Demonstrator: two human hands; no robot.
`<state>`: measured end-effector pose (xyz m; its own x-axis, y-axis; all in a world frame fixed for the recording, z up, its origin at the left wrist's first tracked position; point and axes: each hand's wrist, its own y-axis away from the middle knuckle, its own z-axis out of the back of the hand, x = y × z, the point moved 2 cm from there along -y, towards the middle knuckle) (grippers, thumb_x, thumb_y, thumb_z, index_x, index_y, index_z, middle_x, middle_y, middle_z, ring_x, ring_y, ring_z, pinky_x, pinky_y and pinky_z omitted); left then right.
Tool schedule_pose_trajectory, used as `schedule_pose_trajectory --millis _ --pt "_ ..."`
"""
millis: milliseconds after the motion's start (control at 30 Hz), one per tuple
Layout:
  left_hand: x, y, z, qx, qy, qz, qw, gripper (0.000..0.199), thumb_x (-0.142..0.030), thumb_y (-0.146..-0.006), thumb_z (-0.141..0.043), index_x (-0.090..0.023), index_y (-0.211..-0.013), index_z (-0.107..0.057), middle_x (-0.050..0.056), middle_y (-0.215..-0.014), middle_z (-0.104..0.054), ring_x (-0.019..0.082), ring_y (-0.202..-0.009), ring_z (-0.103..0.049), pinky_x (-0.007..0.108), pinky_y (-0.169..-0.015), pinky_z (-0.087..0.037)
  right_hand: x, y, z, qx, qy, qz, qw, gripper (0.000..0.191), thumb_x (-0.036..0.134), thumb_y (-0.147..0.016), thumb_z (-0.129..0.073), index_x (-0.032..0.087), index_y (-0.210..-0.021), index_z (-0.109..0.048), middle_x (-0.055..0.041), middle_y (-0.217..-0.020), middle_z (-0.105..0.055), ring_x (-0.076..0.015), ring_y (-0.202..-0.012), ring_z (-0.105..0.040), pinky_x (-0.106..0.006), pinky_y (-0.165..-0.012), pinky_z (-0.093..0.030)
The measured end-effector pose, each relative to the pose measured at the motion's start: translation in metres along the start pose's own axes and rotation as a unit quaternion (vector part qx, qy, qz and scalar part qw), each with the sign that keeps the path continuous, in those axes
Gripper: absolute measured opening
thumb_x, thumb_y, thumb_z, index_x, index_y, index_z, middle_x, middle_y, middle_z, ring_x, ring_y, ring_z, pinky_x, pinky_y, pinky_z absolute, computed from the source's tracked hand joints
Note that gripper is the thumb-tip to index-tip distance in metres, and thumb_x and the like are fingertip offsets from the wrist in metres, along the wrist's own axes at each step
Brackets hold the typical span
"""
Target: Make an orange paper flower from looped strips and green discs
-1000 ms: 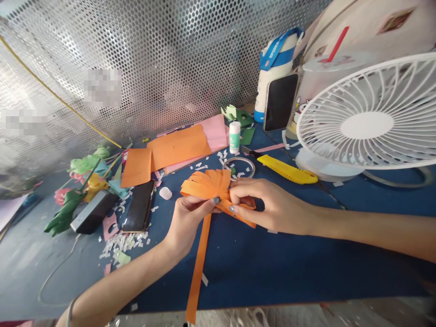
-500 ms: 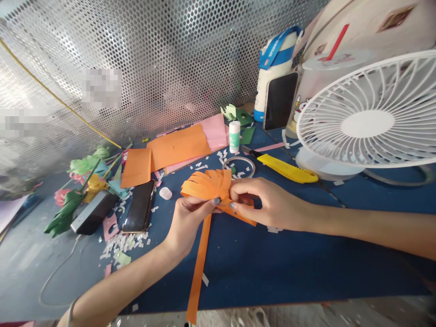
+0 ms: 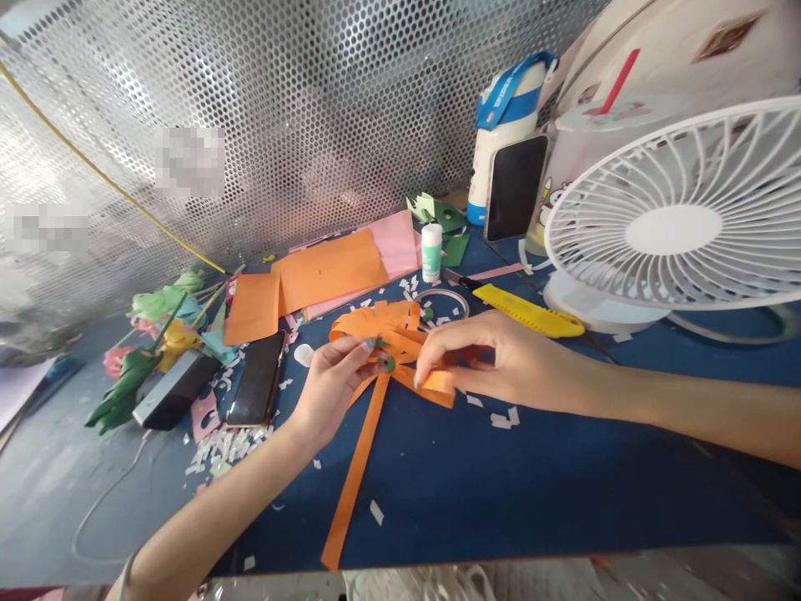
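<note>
An orange looped paper piece (image 3: 375,320) with a long strip (image 3: 358,476) trailing toward the table's front edge is between my hands. My left hand (image 3: 331,380) pinches it near its centre, where small green bits show by the fingertips. On the right, my right hand (image 3: 485,359) has its thumb and forefinger closed on one of the orange paper loops (image 3: 438,388).
Behind lie orange sheets (image 3: 331,267), a glue stick (image 3: 431,252), a ring (image 3: 460,300) and a yellow cutter (image 3: 529,310). A white fan (image 3: 676,229) stands right. Phone (image 3: 256,380), paper flowers (image 3: 163,334) and scraps (image 3: 229,442) are left.
The orange piece has turned and spread, showing green at its centre. Its trailing strip has shifted left, and my right hand has moved onto a loop at the right.
</note>
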<state>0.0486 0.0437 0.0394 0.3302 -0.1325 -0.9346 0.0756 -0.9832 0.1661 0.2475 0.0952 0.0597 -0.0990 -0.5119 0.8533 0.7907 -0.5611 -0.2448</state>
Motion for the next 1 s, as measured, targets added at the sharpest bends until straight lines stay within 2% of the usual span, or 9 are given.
schedule_pose_trajectory --millis 100,233,333,500,600,700,800,1000 --pt "0.001 0.002 -0.001 0.002 0.0 0.004 1.0 0.029 -0.035 -0.063 -0.089 -0.01 -0.073 -0.077 0.006 -0.071 -0.072 0.014 -0.07 -0.067 0.023 -0.07 -0.056 0.002 0.001 -0.001 0.05 -0.058 -0.035 0.996 0.012 0.017 -0.083 -0.061 0.019 -0.088 -0.071 -0.0013 -0.083 -0.07 -0.0095 -0.065 -0.061 -0.02 -0.054 -0.042" --pt "0.003 0.003 -0.001 0.009 0.01 0.004 1.0 0.028 -0.035 -0.065 -0.087 -0.011 -0.069 -0.075 0.005 -0.07 -0.071 0.014 -0.069 -0.066 0.024 -0.068 -0.055 0.005 0.003 -0.004 0.094 -0.139 -0.045 0.985 0.01 0.015 -0.081 -0.06 0.016 -0.09 -0.065 -0.0031 -0.087 -0.071 -0.013 -0.075 -0.068 -0.024 -0.068 -0.052" --pt "0.004 0.004 -0.002 0.004 0.013 -0.003 1.0 0.025 -0.034 -0.066 -0.086 -0.012 -0.069 -0.074 0.004 -0.068 -0.07 0.014 -0.068 -0.065 0.024 -0.066 -0.054 0.008 0.003 -0.005 0.087 -0.139 -0.06 0.985 0.006 0.019 -0.085 -0.058 0.016 -0.086 -0.063 -0.0036 -0.086 -0.072 -0.0142 -0.079 -0.069 -0.026 -0.073 -0.053" --pt "0.003 0.009 -0.007 0.011 -0.019 -0.024 0.999 0.025 -0.036 -0.07 -0.082 -0.013 -0.065 -0.073 0.005 -0.07 -0.07 0.015 -0.071 -0.064 0.027 -0.069 -0.053 0.009 0.003 -0.006 0.057 -0.134 -0.069 0.987 0.022 0.033 -0.09 -0.06 0.017 -0.076 -0.062 -0.0036 -0.077 -0.071 -0.0146 -0.074 -0.069 -0.026 -0.07 -0.053" --pt "0.004 0.014 -0.012 0.017 -0.041 -0.032 0.999 0.028 -0.04 -0.072 -0.081 -0.013 -0.068 -0.075 0.005 -0.071 -0.07 0.015 -0.07 -0.064 0.027 -0.071 -0.053 0.002 0.001 -0.007 0.031 -0.121 -0.069 0.99 0.027 0.037 -0.09 -0.061 0.017 -0.072 -0.061 -0.0011 -0.068 -0.067 -0.0122 -0.061 -0.064 -0.024 -0.06 -0.05" --pt "0.007 0.018 -0.015 0.022 -0.048 -0.039 0.998 0.029 -0.043 -0.075 -0.079 -0.014 -0.073 -0.078 0.006 -0.076 -0.073 0.015 -0.074 -0.065 0.027 -0.074 -0.054 -0.006 -0.002 -0.009 -0.004 -0.072 -0.058 0.996 0.03 0.04 -0.088 -0.061 0.016 -0.07 -0.062 0.002 -0.059 -0.057 -0.009 -0.052 -0.052 -0.022 -0.05 -0.038" --pt "0.011 0.021 -0.017 0.025 -0.057 -0.043 0.997 0.028 -0.043 -0.077 -0.078 -0.015 -0.077 -0.079 0.005 -0.08 -0.074 0.015 -0.075 -0.066 0.027 -0.076 -0.056 -0.01 -0.004 -0.01 -0.024 -0.028 -0.039 0.999 0.034 0.042 -0.087 -0.061 0.016 -0.066 -0.061 0.0027 -0.058 -0.051 -0.008 -0.053 -0.041 -0.023 -0.048 -0.029" --pt "0.015 0.023 -0.015 0.008 -0.072 -0.044 0.996 0.028 -0.045 -0.073 -0.081 -0.016 -0.076 -0.079 0.003 -0.076 -0.075 0.015 -0.07 -0.068 0.028 -0.077 -0.058 -0.011 -0.004 -0.011 -0.021 -0.001 -0.048 0.999 0.036 0.04 -0.089 -0.057 0.016 -0.062 -0.055 0.0034 -0.057 -0.046 -0.0081 -0.054 -0.036 -0.024 -0.051 -0.026"
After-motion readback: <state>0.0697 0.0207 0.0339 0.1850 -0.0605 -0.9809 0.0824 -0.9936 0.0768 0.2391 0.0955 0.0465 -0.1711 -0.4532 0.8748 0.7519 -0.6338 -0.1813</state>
